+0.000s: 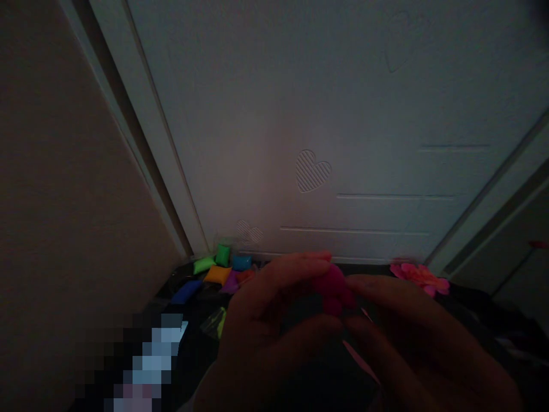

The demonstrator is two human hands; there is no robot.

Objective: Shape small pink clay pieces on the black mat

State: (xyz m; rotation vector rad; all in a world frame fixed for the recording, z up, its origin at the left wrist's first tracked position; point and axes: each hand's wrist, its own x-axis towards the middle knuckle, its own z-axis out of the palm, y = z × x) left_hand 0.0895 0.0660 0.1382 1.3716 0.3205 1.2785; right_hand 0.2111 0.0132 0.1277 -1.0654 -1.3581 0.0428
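A lumpy piece of bright pink modelling clay [333,286] is held up between both hands at the lower middle of the head view. My left hand [266,326] curls round its left side, fingers over the top and thumb below. From the right, my right hand [412,326] pinches at the clay's edge with thumb and forefinger. Several rounded lumps show on the clay's lower part. Its far side and the inside of both grips are dark and partly hidden.
Small coloured packets, among them an orange packet [218,275] and a blue packet [186,292], lie left of my hands. A pink artificial flower [420,277] lies right. Behind stands a white panel [257,114] with embossed hearts. A pixelated bright patch [154,355] covers the lower left.
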